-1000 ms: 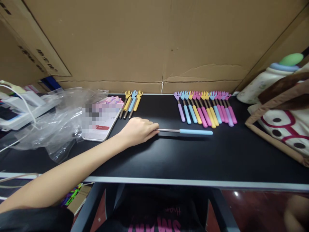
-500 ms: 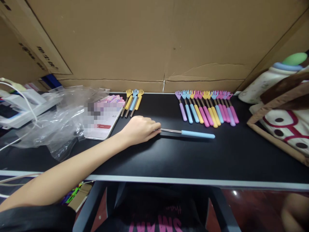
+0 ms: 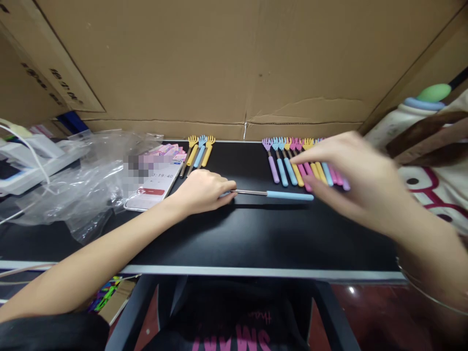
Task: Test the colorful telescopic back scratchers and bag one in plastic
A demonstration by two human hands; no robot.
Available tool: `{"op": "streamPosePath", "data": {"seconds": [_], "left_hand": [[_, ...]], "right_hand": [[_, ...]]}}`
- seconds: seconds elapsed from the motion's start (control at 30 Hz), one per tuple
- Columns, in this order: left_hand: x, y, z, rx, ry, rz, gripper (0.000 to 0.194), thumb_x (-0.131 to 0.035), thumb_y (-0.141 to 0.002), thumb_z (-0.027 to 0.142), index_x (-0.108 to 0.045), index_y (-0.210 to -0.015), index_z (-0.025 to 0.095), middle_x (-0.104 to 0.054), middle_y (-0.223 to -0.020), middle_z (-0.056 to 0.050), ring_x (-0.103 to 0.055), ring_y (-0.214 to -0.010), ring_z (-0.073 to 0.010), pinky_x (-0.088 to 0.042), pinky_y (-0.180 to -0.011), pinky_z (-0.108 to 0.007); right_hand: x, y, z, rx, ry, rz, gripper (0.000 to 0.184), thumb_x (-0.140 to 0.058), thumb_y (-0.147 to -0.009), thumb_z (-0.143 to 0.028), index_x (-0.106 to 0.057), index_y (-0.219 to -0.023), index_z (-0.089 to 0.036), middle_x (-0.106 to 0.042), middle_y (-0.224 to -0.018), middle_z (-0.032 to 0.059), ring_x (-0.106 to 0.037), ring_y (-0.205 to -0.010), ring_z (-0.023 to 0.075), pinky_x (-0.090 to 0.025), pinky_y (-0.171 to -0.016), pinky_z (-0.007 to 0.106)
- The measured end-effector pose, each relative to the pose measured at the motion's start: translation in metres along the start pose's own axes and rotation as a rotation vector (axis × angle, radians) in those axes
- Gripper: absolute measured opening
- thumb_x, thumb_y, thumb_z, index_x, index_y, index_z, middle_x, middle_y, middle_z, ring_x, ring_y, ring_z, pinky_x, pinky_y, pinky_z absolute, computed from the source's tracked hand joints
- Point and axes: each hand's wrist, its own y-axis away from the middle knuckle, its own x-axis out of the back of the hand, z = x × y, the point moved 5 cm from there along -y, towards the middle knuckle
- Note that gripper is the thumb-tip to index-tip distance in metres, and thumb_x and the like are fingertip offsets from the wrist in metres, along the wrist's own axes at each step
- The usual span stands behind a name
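My left hand is closed on the metal rod end of a blue-handled back scratcher. It lies sideways a little above the black table, handle to the right; its other end is hidden in my fingers. My right hand, slightly blurred, hovers near the handle's end with thumb and fingers apart, holding nothing. Behind it runs a row of claw-headed back scratchers with purple, blue, yellow and pink handles, partly covered by the hand. Several more back scratchers, yellow and blue, lie beyond my left hand.
A phone lies left of my left hand, by pink printed packaging. Crumpled clear plastic bags and a white power strip are at the left. Cardboard walls the back. A bottle and a bag stand right.
My right hand has come into view from the right and reached close to the handle. My left hand keeps its hold on the back scratcher, which is tilted slightly less. The view has shifted slightly.
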Motion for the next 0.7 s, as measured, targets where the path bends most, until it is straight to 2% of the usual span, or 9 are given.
{"op": "streamPosePath", "data": {"seconds": [0.1,0.17,0.27,0.5,0.7], "left_hand": [[0.001,0.000,-0.004,0.012,-0.010,0.036,0.024,-0.050,-0.090,0.034,-0.065,-0.077,0.021,-0.065,-0.063,0.000,-0.061,-0.057,-0.0144,-0.025,-0.049,-0.026],[0.001,0.000,-0.006,0.022,-0.005,0.049,0.023,-0.050,-0.090,0.034,-0.066,-0.078,0.022,-0.065,-0.063,0.001,-0.061,-0.057,-0.0140,-0.024,-0.049,-0.026],[0.000,0.001,-0.010,0.035,0.012,0.051,0.023,-0.050,-0.090,0.033,-0.066,-0.078,0.022,-0.066,-0.064,0.001,-0.061,-0.058,-0.0138,-0.023,-0.049,-0.026],[-0.001,0.002,-0.016,0.063,0.051,0.038,0.027,-0.045,-0.093,0.034,-0.064,-0.080,0.020,-0.068,-0.069,0.001,-0.063,-0.062,-0.0137,-0.022,-0.049,-0.026],[0.000,0.003,-0.018,0.085,0.118,-0.019,0.030,-0.041,-0.095,0.036,-0.063,-0.083,0.021,-0.069,-0.073,0.001,-0.064,-0.067,-0.0141,-0.025,-0.051,-0.024]], "right_hand": [[-0.043,-0.009,0.004,0.056,-0.090,-0.252,0.027,-0.045,-0.093,-0.036,-0.058,-0.111,-0.020,-0.066,-0.101,0.0079,-0.062,-0.090,0.0209,-0.047,-0.070,0.031],[-0.070,-0.010,0.009,0.017,-0.094,-0.423,0.024,-0.047,-0.091,-0.037,-0.059,-0.107,-0.022,-0.067,-0.093,0.0049,-0.063,-0.079,0.0189,-0.043,-0.063,0.028],[-0.092,-0.004,0.018,-0.049,-0.052,-0.536,0.021,-0.044,-0.092,-0.038,-0.059,-0.096,-0.023,-0.065,-0.074,0.0014,-0.059,-0.062,0.0165,-0.035,-0.054,0.026],[-0.088,0.012,0.039,-0.125,-0.036,-0.409,0.035,-0.036,-0.093,-0.049,-0.058,-0.087,-0.023,-0.053,-0.055,-0.0011,-0.049,-0.049,0.0147,-0.026,-0.049,0.023],[-0.084,0.010,0.035,-0.094,0.069,-0.295,0.039,-0.031,-0.095,-0.047,-0.056,-0.080,-0.021,-0.053,-0.053,0.0003,-0.050,-0.049,0.0153,-0.022,-0.047,0.024]]}}
